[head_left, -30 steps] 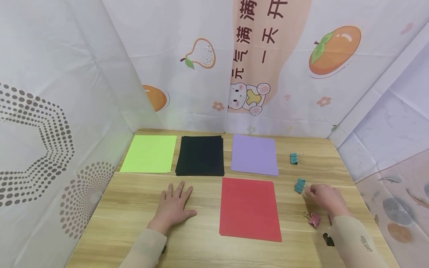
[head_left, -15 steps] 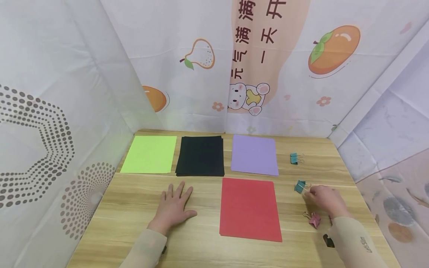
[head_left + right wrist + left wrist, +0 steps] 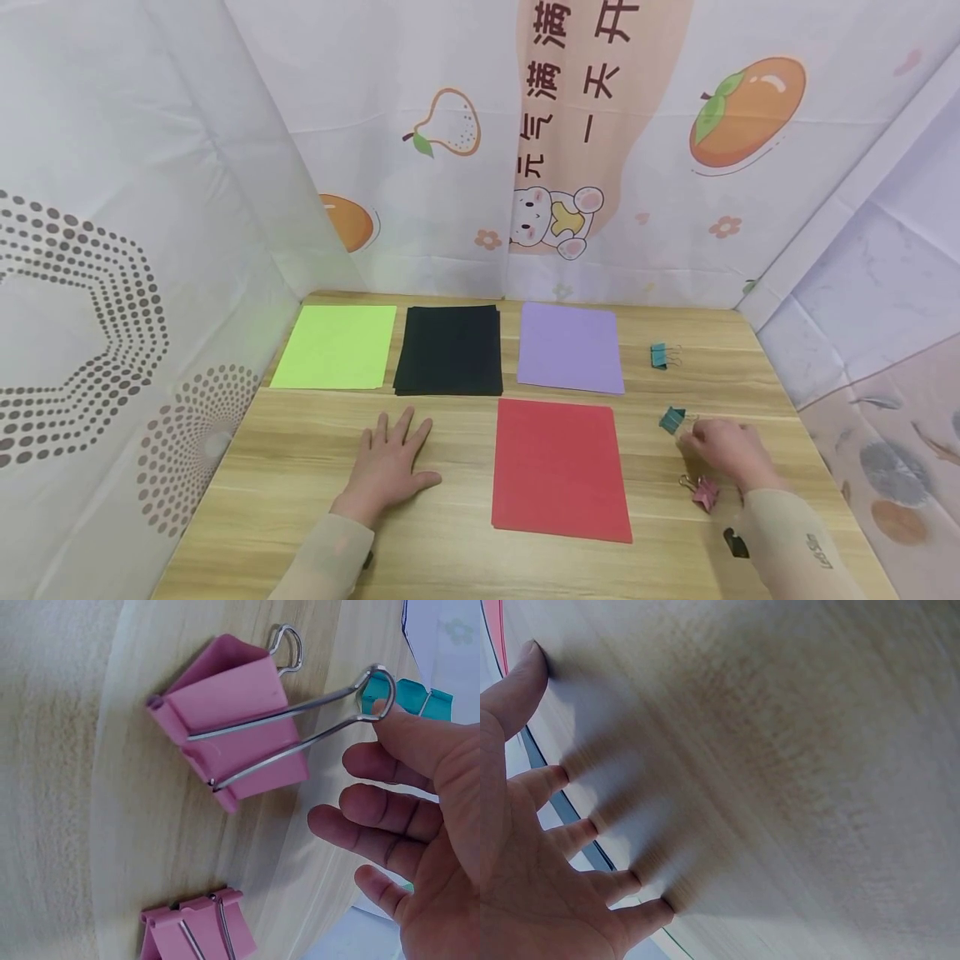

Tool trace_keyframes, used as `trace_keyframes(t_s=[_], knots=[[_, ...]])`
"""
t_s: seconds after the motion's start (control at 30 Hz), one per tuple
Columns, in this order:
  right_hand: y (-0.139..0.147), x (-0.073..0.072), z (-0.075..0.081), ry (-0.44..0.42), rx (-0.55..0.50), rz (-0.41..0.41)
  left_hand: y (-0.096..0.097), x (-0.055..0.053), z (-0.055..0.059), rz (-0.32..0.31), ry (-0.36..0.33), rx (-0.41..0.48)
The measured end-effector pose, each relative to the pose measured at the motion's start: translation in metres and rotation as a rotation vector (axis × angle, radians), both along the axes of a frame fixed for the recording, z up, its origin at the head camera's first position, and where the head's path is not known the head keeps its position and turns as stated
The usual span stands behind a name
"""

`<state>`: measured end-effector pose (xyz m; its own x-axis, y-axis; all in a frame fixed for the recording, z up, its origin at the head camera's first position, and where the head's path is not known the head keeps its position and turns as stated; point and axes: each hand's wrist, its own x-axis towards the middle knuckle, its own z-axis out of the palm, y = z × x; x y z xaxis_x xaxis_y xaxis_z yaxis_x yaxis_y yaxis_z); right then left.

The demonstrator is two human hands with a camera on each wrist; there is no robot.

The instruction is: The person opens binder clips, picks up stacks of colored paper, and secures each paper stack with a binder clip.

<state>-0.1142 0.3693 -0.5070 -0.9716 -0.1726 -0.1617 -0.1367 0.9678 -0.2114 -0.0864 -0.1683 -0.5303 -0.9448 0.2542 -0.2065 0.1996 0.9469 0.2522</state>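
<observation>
My left hand lies palm down on the wooden table with its fingers spread. In the left wrist view the left hand touches the tabletop with its fingertips, holding nothing. On the right side of the table, my right hand pinches at the wire handle of a teal binder clip. The right wrist view shows the teal binder clip partly behind the thumb of the right hand; the grip itself is hidden. A pink binder clip sits just below the right hand.
Another teal binder clip lies farther back. A second pink clip shows in the right wrist view. Red paper lies mid-table, with lime green, black and purple sheets behind. Printed curtains surround the table.
The teal binder clip at my right fingers has turned and tilted slightly, and the right hand has shifted a little. My left hand has stayed still.
</observation>
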Motion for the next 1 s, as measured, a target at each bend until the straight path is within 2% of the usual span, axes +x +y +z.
trace_keyframes(t_s=[0.23, 1.0], knots=[[-0.0006, 0.0008, 0.0002, -0.041, -0.023, -0.005, -0.0003, -0.0001, -0.0018, -0.005, 0.002, -0.002], [0.0002, 0.0033, -0.0034, -0.035, -0.003, 0.037, -0.0009, -0.0002, -0.0036, 0.006, -0.012, 0.006]])
